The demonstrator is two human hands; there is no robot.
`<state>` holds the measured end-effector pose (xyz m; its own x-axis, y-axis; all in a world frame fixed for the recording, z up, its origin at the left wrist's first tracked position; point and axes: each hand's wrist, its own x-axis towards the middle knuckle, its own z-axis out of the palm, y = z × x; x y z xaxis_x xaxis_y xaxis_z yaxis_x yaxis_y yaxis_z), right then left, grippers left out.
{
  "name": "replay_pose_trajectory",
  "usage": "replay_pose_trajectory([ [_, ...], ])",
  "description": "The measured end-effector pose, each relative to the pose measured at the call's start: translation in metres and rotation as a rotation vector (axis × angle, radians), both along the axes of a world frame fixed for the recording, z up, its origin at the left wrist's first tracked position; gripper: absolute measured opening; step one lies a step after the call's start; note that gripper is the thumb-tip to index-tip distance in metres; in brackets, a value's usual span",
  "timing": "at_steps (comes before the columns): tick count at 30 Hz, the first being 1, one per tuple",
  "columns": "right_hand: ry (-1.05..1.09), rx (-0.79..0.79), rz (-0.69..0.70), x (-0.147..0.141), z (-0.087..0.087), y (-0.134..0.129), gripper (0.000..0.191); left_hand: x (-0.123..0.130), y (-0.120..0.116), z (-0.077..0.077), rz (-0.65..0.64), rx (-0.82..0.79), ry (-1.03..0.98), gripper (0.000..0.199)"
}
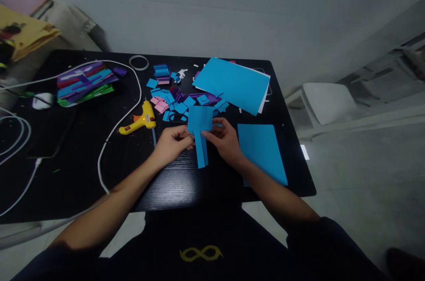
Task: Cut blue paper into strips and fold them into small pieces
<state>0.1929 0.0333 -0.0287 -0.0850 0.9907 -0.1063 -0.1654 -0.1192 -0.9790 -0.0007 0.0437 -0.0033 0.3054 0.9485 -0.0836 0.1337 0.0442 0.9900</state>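
Note:
Both hands hold a folded blue paper piece above the black table, near its middle. The piece has a wide, squarish upper part and a narrow folded strip hanging below it. My left hand pinches its left side where the strip meets the wide part. On the other side, my right hand grips the right edge, with the thumb on the front near the top of the strip. Small blue, pink and purple paper pieces lie scattered just behind the hands.
A yellow glue gun lies left of the hands, near a white cable. Blue sheets lie at the back right, another blue sheet beside the right forearm. Folded coloured paper and a phone are left.

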Motion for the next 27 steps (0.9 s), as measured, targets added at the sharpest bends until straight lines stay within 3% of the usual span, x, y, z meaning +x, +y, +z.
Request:
replay_pose_trajectory([
  [6, -0.061, 0.017, -0.036, 0.0007, 0.0039, -0.0014, 0.047, -0.0030, 0.0023, 0.0029, -0.066, 0.028, 0.013, 0.021],
  [11, -0.063, 0.028, -0.055, 0.0003, 0.0050, -0.0017, 0.047, 0.0002, 0.0007, -0.0012, -0.009, 0.006, 0.019, 0.028],
  [19, -0.005, -0.019, -0.014, 0.0011, 0.0006, -0.0002, 0.048, -0.0014, 0.0013, -0.0005, -0.058, 0.018, 0.026, 0.034],
  [27, -0.005, -0.023, 0.003, -0.0004, 0.0035, -0.0013, 0.048, -0.0018, 0.0018, 0.0027, -0.016, 0.032, 0.031, 0.035],
])
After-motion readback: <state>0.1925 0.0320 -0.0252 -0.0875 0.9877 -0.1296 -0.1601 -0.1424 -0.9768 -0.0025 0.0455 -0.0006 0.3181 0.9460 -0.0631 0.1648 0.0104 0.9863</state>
